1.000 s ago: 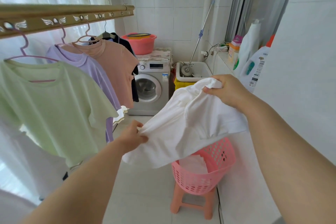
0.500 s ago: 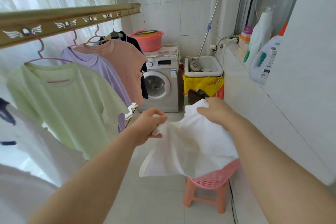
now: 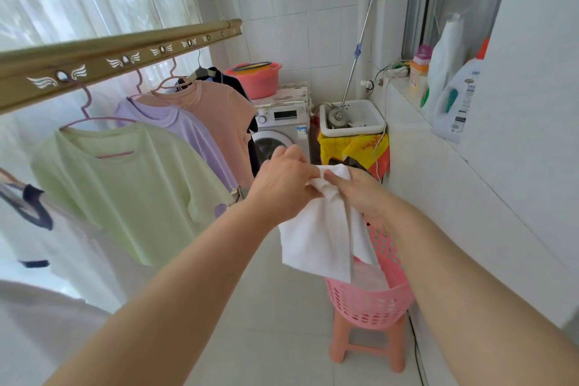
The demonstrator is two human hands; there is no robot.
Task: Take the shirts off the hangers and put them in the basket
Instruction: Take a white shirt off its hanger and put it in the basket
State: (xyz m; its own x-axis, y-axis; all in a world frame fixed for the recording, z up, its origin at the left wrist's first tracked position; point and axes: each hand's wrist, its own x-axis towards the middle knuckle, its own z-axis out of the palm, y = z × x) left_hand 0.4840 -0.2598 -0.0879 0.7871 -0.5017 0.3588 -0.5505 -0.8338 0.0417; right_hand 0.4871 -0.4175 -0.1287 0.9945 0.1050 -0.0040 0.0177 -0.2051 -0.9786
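Above pink basket (image 3: 369,304), 5 o'clock from frame centre: white shirt (image 3: 319,244) hangs doubled over. Left hand (image 3: 282,185) and right hand (image 3: 360,197) pinch bunched top fold, side by side. Likely light, limp, not slippery. Best hold: gathered top edge, lowering hem first, clear of rim.

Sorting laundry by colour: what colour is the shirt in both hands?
The shirt is plain white; the head view shows it best.

Both forearms are bare along all their visible length, smooth and rounded, broad near the camera and narrowing toward the wrists. The left grip (image 3: 282,188) and the right grip (image 3: 360,197) are bare hands as well, knuckle ridges showing on their backs.
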